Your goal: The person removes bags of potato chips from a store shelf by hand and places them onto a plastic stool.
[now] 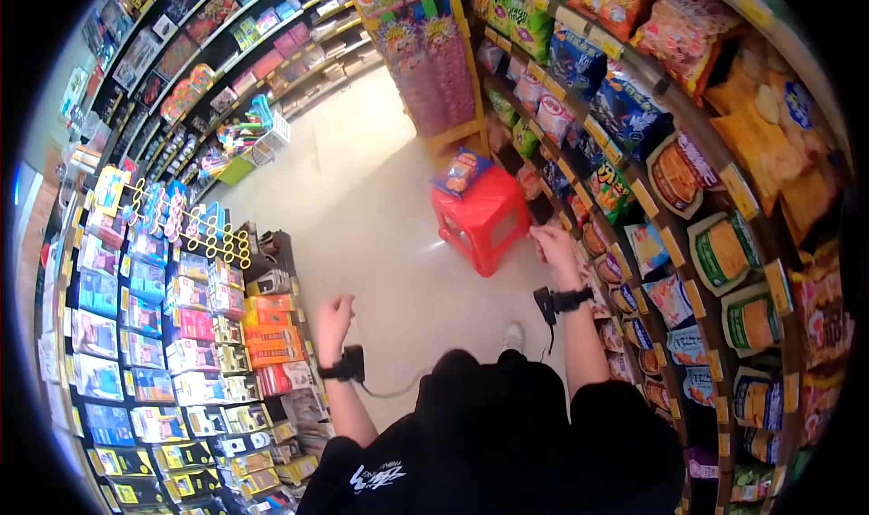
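Note:
My left hand (336,322) is raised near the left shelf, its fingers curled together with nothing seen in them. On the other side, my right hand (554,246) is held out beside the snack shelf, its fingers bent; what lies between them, if anything, is too small to make out. Both wrists wear black bands, with a cable hanging from them. Just ahead of my right hand stands a red plastic stool (480,216). A blue and orange snack bag (463,172) lies on top of the stool.
Curved shelves of bagged snacks (679,176) line the right side. Packaged goods (195,322) hang along the left. A yellow display stand (425,58) rises behind the stool, and a white basket (272,139) sits by the far shelf. Pale floor (362,225) runs between.

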Tool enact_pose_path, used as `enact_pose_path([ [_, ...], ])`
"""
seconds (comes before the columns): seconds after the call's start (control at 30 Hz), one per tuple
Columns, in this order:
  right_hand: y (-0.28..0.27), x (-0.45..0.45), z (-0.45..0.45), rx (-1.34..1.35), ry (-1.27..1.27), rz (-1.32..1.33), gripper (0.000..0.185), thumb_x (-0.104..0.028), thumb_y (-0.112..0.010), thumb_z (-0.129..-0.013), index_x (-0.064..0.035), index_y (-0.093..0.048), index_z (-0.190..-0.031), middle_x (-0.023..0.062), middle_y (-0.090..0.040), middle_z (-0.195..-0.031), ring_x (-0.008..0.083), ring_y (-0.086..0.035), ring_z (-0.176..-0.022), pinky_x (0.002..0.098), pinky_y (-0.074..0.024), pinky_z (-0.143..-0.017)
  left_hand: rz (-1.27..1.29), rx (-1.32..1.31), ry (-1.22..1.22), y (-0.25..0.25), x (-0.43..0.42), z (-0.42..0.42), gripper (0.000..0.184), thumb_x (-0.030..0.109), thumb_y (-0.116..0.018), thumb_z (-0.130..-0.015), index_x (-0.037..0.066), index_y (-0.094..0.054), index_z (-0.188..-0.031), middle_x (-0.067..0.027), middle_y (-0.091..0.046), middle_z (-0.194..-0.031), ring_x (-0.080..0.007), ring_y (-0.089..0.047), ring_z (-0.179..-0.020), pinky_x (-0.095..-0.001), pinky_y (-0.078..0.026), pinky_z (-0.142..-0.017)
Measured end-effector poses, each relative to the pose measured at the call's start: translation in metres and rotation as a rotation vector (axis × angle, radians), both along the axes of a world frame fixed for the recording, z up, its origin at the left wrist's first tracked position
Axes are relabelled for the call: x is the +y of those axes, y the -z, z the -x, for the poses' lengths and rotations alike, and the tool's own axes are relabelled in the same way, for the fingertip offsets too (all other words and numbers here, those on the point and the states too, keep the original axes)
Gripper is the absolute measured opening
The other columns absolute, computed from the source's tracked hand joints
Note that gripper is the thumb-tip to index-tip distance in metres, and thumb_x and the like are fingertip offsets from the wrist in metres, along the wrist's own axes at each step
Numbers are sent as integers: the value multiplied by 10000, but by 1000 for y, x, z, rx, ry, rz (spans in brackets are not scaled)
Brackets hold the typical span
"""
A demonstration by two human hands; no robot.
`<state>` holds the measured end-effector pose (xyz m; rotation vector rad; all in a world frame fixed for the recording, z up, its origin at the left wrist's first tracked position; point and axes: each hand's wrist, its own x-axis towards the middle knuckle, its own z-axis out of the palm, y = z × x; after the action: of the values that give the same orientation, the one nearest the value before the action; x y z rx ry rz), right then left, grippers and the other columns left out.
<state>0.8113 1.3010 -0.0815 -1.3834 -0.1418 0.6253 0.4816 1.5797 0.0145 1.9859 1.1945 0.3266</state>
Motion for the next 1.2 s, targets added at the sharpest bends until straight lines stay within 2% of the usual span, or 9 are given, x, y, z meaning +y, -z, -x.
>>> enact_pose_path([
  [0.23, 17, 92, -71, 176, -9, 86, 190, -234, -611, -863, -78, -666, -768, -73, -458, -545, 33, -409, -446, 199, -282, -408, 89, 105, 64, 44, 81, -108, 428, 377, -542, -822, -39, -640, -795, -109, -568, -589, -191, -555, -576, -348, -432, -571],
  [0.33, 49, 132, -109, 202, 53, 160, 187, -223, -621, -851, -68, -668, -760, -65, -459, -541, 37, -410, -439, 201, -276, -394, 53, 104, 155, 91, 134, -159, 323, 290, -563, -841, -9, -686, -837, -34, -556, -542, -84, -504, -487, -250, -394, -470],
  [0.43, 106, 171, -160, 235, 82, 271, 194, -229, -616, -856, -64, -663, -765, -58, -473, -540, 48, -411, -429, 202, -275, -394, -57, 162, 229, 169, 200, -211, 331, 297, -560, -829, -9, -686, -807, -67, -563, -529, -129, -527, -491, -291, -419, -491],
  [0.63, 183, 248, -239, 433, 161, 381, 185, -247, -642, -842, -74, -633, -774, -6, -562, -584, 86, -514, -454, 207, -354, -385, 127, 303, 284, 221, 282, -329, 350, 322, -558, -808, -4, -681, -782, -152, -579, -560, -240, -585, -541, -357, -467, -580],
  [0.67, 194, 258, -253, 508, 149, 399, 190, -262, -648, -840, -75, -621, -826, 2, -591, -649, 113, -570, -549, 234, -434, -468, 131, 276, 276, 245, 293, -343, 353, 328, -566, -797, -5, -683, -787, -185, -604, -606, -287, -624, -597, -373, -485, -615],
  [0.8, 245, 291, -285, 652, 209, 394, 221, -271, -624, -854, -98, -587, -986, 22, -621, -896, 147, -599, -817, 311, -479, -705, 190, 355, 282, 303, 315, -407, 340, 299, -541, -787, -19, -662, -786, -253, -611, -726, -409, -623, -780, -460, -487, -720],
  [0.93, 311, 308, -314, 670, 227, 329, 332, -354, -590, -864, -116, -556, -1094, 43, -608, -1009, 176, -575, -937, 341, -465, -782, 258, 411, 224, 378, 327, -445, 347, 308, -522, -800, 19, -664, -930, -250, -631, -868, -404, -616, -864, -455, -484, -764],
  [1.07, 355, 318, -334, 605, 225, 520, 407, -368, -555, -887, -116, -506, -1203, 48, -561, -1155, 198, -533, -1049, 368, -453, -853, 421, 355, 270, 444, 333, -466, 393, 328, -510, -833, 66, -615, -1108, -225, -639, -996, -395, -607, -928, -435, -485, -805],
  [1.2, 349, 330, -326, 586, 283, 416, 395, -359, -535, -904, -124, -495, -1219, 25, -525, -1217, 197, -495, -1108, 368, -429, -898, 645, 210, 167, 475, 327, -470, 390, 289, -528, -863, 44, -590, -1160, -203, -660, -962, -332, -642, -901, -395, -500, -794],
])
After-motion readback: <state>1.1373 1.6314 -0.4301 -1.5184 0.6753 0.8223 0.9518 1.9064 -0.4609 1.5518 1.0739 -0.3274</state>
